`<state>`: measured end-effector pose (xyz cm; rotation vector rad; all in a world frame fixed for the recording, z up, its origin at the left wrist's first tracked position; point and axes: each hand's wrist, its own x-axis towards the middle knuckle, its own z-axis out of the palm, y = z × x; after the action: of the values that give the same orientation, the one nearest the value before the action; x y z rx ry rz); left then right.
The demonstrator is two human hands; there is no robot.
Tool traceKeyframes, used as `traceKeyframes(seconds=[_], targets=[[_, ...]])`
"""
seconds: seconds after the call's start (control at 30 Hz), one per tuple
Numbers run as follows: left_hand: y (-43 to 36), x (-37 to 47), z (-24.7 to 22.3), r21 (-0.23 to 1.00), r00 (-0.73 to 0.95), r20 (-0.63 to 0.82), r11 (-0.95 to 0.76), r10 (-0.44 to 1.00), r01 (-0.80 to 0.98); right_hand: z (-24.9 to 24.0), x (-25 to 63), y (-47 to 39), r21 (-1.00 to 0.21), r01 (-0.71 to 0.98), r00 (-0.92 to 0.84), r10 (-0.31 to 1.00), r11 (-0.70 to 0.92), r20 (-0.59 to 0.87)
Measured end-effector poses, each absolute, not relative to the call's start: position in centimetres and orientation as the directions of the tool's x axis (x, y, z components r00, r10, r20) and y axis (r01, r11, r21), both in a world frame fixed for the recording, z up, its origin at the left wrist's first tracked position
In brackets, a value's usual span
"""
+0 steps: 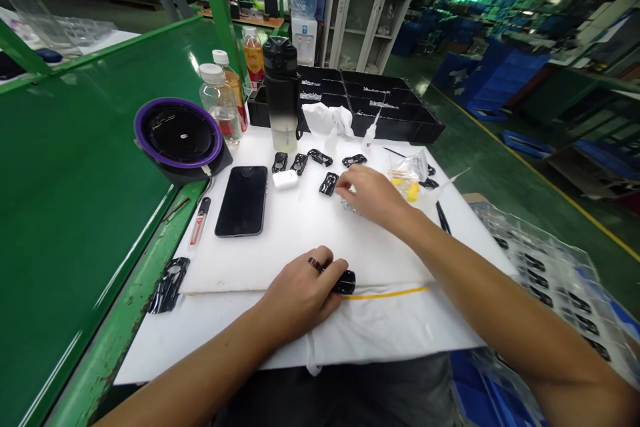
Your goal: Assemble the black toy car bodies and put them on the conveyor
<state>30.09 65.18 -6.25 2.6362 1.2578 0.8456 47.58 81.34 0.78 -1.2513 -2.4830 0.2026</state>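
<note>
My left hand (305,287), with a ring on one finger, is closed around a glossy black toy car body (345,282) at the front edge of the white board. Further back, my right hand (370,195) has its fingertips pinched together over a little heap of small clear pieces (349,205). Whatever lies between those fingertips is too small to make out. Just left of them a black car body (329,184) rests on the board. Behind it are several more, among them one car body (320,157) near the bottle and another car body (355,160).
A phone (243,201), white earbud case (285,179) and cutter knife (200,221) lie to the left, near a purple-rimmed fan (179,137). A tall bottle (283,93) and black divided tray (400,113) stand behind. Tweezers (443,218) and yellow pieces (413,192) lie right.
</note>
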Motion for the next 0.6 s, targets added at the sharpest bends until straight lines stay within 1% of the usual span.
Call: traceKeyframes(seconds=[0.07,0.13,0.23,0.3,0.37,0.4,0.47,0.53,0.6], targets=[[65.2,30.0,-6.2,0.321,0.506,0.438,-0.655,0.743,0.685,2.0,49.0,81.7,-0.354,0.731,-0.49,0.809,0.584,0.323],[65.2,29.9,-6.1,0.323,0.508,0.439,-0.658,0.741,0.68,2.9,50.4,81.8,-0.46,0.683,-0.415,0.82,0.567,0.395],[65.3,29.9,-6.1,0.322,0.506,0.446,-0.659,0.739,0.679,3.5,52.0,81.6,-0.664,0.506,-0.304,0.834,0.551,0.461],[65.3,30.0,-6.1,0.318,0.502,0.452,-0.659,0.737,0.682,3.8,52.8,81.3,-0.737,0.389,-0.236,0.833,0.552,0.5],[65.3,30.0,-6.1,0.314,0.5,0.454,-0.657,0.738,0.685,4.1,53.6,80.9,-0.733,0.38,-0.154,0.82,0.565,0.552],[65.3,30.1,-6.1,0.312,0.5,0.453,-0.657,0.738,0.687,4.4,54.1,80.7,-0.713,0.417,-0.102,0.808,0.564,0.58],[65.2,30.1,-6.1,0.313,0.503,0.449,-0.658,0.738,0.685,5.0,55.0,80.2,-0.643,0.555,-0.003,0.774,0.528,0.633],[65.2,30.1,-6.1,0.317,0.506,0.451,-0.662,0.735,0.679,5.6,55.8,79.7,-0.569,0.683,0.054,0.745,0.458,0.665],[65.1,30.1,-6.1,0.318,0.505,0.457,-0.665,0.732,0.676,6.0,56.4,79.3,-0.525,0.748,0.075,0.735,0.406,0.674]])
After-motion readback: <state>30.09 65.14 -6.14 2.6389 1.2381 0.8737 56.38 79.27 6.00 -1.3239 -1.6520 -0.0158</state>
